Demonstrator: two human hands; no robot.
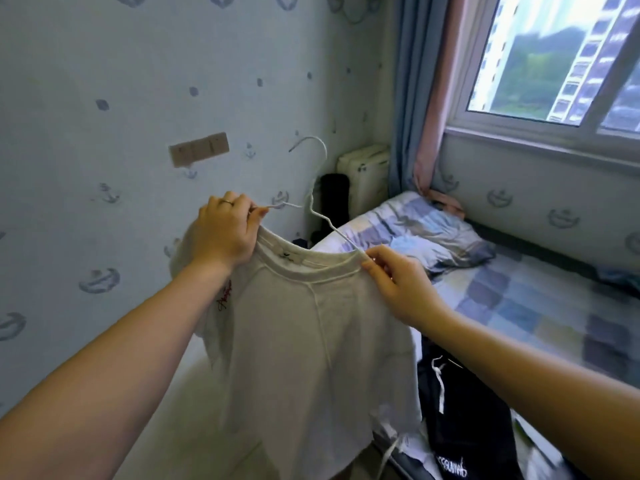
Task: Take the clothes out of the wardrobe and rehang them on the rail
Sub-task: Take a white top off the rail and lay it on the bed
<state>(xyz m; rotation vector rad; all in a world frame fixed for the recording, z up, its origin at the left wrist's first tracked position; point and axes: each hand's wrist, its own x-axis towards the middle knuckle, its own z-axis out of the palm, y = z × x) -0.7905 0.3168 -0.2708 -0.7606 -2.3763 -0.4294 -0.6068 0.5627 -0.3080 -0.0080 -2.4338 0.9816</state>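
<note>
A white T-shirt hangs in front of me, its collar facing up. A thin white wire hanger pokes out of the neck opening with its hook pointing up and left. My left hand grips the left shoulder of the shirt together with the hanger's left arm. My right hand pinches the right side of the collar where the hanger's right arm enters it. Neither wardrobe nor rail is in view.
A bed with a checked sheet and a pillow fills the right side. Dark clothes with white drawstrings lie on its near edge. The papered wall stands left, and a window with curtains is at upper right.
</note>
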